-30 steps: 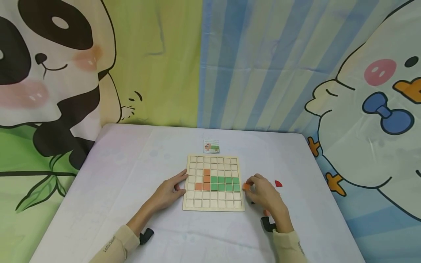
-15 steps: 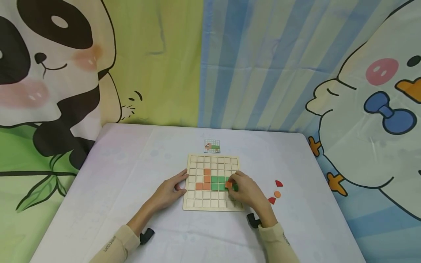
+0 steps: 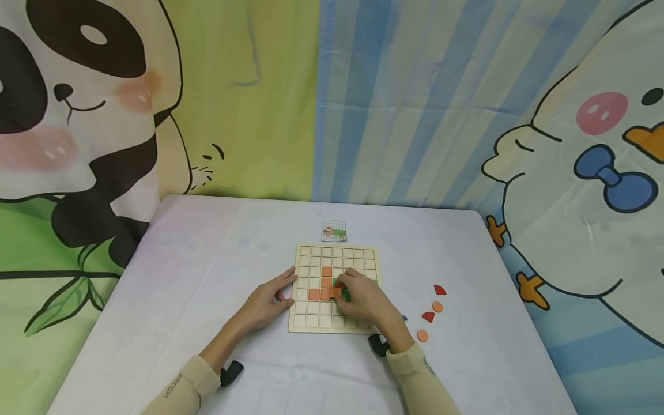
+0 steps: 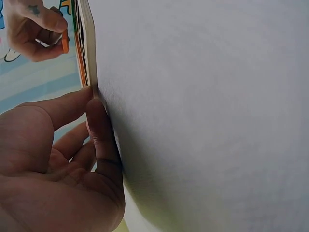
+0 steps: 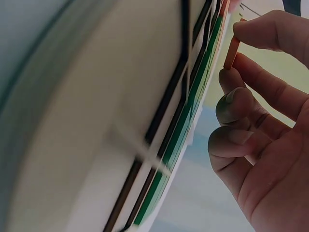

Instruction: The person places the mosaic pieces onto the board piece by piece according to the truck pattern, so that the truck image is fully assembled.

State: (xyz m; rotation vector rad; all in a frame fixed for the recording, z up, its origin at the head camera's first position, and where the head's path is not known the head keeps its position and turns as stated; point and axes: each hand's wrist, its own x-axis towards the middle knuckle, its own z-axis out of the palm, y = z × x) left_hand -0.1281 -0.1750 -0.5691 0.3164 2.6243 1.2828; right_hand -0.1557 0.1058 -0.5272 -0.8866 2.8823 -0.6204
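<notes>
A wooden grid board [image 3: 317, 322] lies on the table, with orange square tiles [image 3: 326, 271] in an L shape and green tiles [image 3: 346, 295] partly hidden by my right hand. My left hand [image 3: 266, 302] touches the board's left edge, thumb and fingertips spread along it; in the left wrist view the fingertips meet the edge [image 4: 90, 53]. Over the board, my right hand [image 3: 363, 297] pinches an orange tile [image 5: 232, 52] between thumb and fingers, near the inner end of the green tiles. The right wrist view shows it raised off the board.
Right of the board lie two red quarter-round pieces [image 3: 440, 289], two orange discs [image 3: 438, 306] and a small blue piece [image 3: 404, 317] beside the right wrist. A small picture card [image 3: 334, 230] with a grid pattern lies behind the board. Patterned curtains [image 3: 249, 104] hang behind the table.
My right hand has moved left from beside the board to above its middle, carrying the orange tile. The discs and red pieces came into view. My left hand stays at the edge.
</notes>
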